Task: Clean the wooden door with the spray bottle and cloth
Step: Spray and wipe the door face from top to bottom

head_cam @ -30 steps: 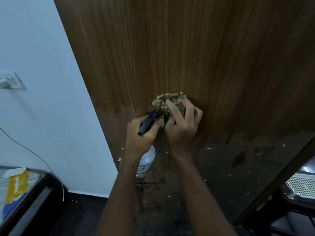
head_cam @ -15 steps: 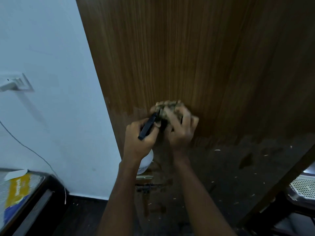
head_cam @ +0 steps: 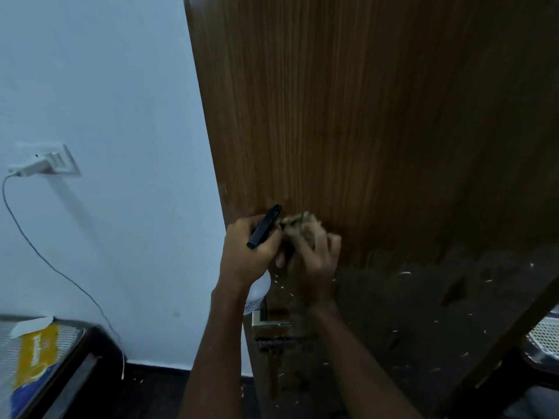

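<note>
Head view: wiping under way low on the wooden door (head_cam: 348, 116), close to its left edge where it meets the pale wall (head_cam: 106, 86).

Right hand (head_cam: 314, 255) blurred with motion, fingers (head_cam: 332, 240) curled over a bunched cloth (head_cam: 299, 220) and pressing it against the wood grain. Left hand (head_cam: 248, 252) wrapped around the neck of the spray bottle (head_cam: 258, 287), black trigger head (head_cam: 264, 226) pointing up toward the cloth, white body hanging below the palm. Hands nearly touching each other.

Doing it well, as a judgement: keeping the cloth flat and bunched tight, stroking along the vertical grain, overlapping passes, spraying sparingly so liquid is not running down to the latch hardware (head_cam: 272, 334) below.

Room for moving: wide bare panel opening upward and to the right; dark speckled lower zone (head_cam: 423, 313) of the door lying just beneath the hands, likely needing the most attention. Left edge of the door very near, so strokes leftward risking smearing onto the wall. Plugged charger (head_cam: 33, 167) and trailing cable (head_cam: 60, 273) well apart on the wall. Dark cabinet (head_cam: 78, 358) at lower left, white mesh object (head_cam: 544, 337) at lower right, both clear of the working zone.
</note>
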